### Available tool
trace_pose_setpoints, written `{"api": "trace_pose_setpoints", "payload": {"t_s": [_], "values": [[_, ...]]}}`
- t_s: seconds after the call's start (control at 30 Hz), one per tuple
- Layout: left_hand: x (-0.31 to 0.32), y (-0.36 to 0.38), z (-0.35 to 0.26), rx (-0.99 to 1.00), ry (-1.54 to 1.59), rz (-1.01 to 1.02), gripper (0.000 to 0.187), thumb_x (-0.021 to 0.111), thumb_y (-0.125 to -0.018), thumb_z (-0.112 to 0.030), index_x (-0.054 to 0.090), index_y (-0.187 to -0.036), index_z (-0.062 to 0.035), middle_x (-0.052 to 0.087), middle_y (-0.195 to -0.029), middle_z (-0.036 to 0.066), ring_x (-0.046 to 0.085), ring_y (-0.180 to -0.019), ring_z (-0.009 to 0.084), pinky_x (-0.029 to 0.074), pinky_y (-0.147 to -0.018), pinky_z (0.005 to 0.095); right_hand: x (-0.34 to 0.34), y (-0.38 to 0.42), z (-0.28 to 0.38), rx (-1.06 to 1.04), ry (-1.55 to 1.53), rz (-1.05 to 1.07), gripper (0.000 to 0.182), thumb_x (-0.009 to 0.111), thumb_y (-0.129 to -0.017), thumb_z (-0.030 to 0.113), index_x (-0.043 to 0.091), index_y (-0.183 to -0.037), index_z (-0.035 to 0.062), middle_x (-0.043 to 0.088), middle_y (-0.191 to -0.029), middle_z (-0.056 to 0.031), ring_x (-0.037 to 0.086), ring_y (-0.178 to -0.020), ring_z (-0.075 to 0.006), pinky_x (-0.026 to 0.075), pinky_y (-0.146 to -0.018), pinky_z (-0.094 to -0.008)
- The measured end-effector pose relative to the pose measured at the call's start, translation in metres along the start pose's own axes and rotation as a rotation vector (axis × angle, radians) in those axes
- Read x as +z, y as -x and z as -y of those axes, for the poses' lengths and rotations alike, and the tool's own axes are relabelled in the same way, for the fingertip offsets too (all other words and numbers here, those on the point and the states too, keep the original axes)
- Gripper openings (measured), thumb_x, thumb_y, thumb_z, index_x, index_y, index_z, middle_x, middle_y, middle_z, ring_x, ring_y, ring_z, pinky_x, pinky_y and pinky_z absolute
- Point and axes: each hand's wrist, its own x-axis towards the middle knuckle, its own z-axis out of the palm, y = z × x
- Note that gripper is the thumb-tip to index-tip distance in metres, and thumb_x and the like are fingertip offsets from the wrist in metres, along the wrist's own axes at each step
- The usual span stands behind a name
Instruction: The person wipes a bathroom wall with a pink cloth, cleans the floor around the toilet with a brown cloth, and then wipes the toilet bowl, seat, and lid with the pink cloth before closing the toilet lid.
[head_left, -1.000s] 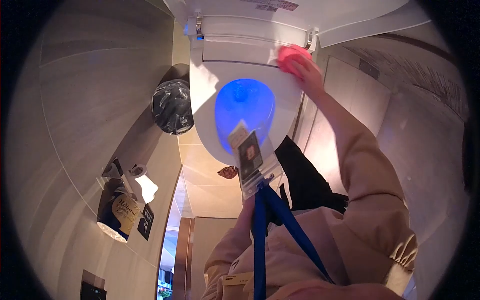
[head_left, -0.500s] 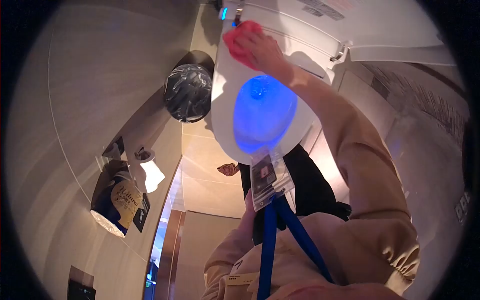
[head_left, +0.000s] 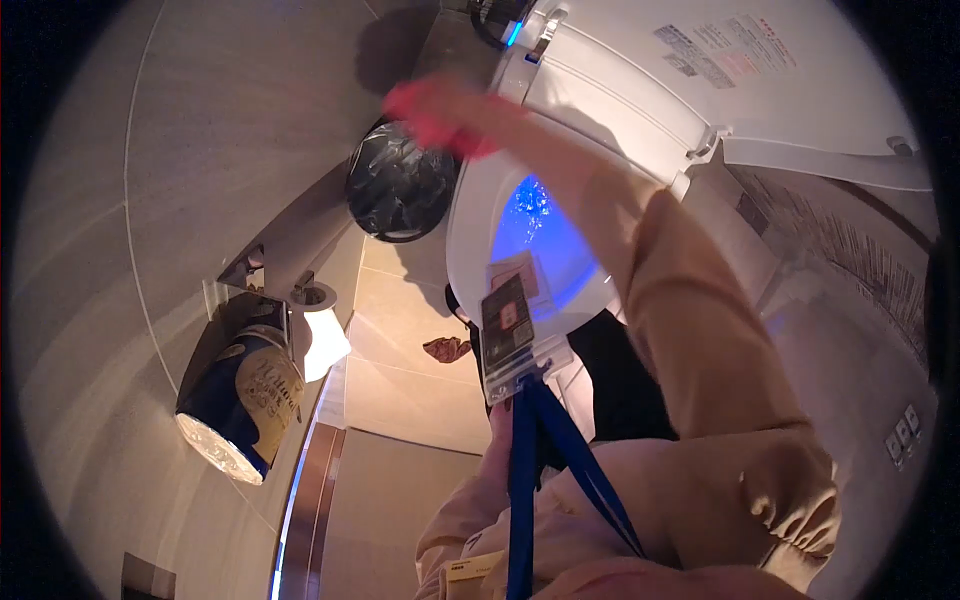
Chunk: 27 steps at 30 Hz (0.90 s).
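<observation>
A red cloth (head_left: pixel 480 140), blurred by motion, is in my right hand (head_left: pixel 455 108), above the far edge of a bin (head_left: pixel 400 190) lined with black plastic. Right of the bin stands a white toilet (head_left: pixel 475 215) with its lid raised and blue light in the bowl. My right forearm crosses over the bowl. Only a little of my left hand (head_left: pixel 500 420) shows, low beside the hanging badge (head_left: pixel 510 320) on a blue lanyard; its fingers are hidden.
A toilet paper roll (head_left: pixel 322 343) hangs on the left wall, next to a blue and gold package (head_left: pixel 245 400). A crumpled brown item (head_left: pixel 447 349) lies on the tiled floor. Wall switches (head_left: pixel 902 437) are at the far right.
My right hand has moved left with the red cloth, off the toilet's rear surface to over the bin. The view has shifted, and the badge has swung slightly.
</observation>
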Motion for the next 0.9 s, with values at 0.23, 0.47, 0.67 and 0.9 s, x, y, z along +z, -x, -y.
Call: {"api": "trace_pose_setpoints", "payload": {"t_s": [0.23,0.47,0.67,0.9], "values": [[-0.014,0.018,-0.011,0.165,-0.06,0.031,0.045,0.044,-0.086,-0.041,0.055,-0.106,-0.0015,0.06,-0.098,0.015,0.054,-0.091,0.0264,0.043,-0.077,0.0339,0.058,0.12,-0.07,-0.481,0.596,0.198,0.031,0.062,-0.075,0.024,0.059,-0.101,0.0069,0.064,-0.08,-0.0058,0.06,-0.079,-0.0179,0.048,-0.072,-0.033],[-0.011,0.017,-0.063,0.065,-0.084,0.077,0.034,0.054,-0.082,-0.03,0.056,-0.103,-0.0037,0.062,-0.095,0.015,0.058,-0.09,0.0273,0.045,-0.077,0.0351,-0.071,0.124,0.022,-0.425,0.864,-0.436,0.046,0.059,-0.075,0.023,0.049,-0.115,0.0039,0.062,-0.079,-0.0095,0.063,-0.073,-0.0187,0.05,-0.064,-0.0301],[-0.029,0.024,-0.093,-0.077,-0.073,0.131,0.031,0.059,-0.08,-0.024,0.055,-0.104,-0.0051,0.062,-0.096,0.016,0.06,-0.091,0.0297,0.046,-0.078,0.0367,-0.066,0.071,0.046,0.085,1.401,-0.254,0.066,0.051,-0.075,0.048,0.045,-0.122,0.003,0.06,-0.104,-0.0162,0.054,-0.103,-0.0332,0.041,-0.09,-0.038],[-0.024,0.01,-0.059,-0.221,0.038,0.106,0.035,0.057,-0.082,-0.03,0.057,-0.107,-0.0058,0.062,-0.099,0.017,0.059,-0.096,0.0301,0.044,-0.083,0.0371,-0.091,-0.005,0.025,0.213,1.441,-0.371,0.053,0.05,-0.076,0.048,0.062,-0.101,0.004,0.056,-0.113,-0.016,0.056,-0.101,-0.0303,0.044,-0.087,-0.0371]]}}
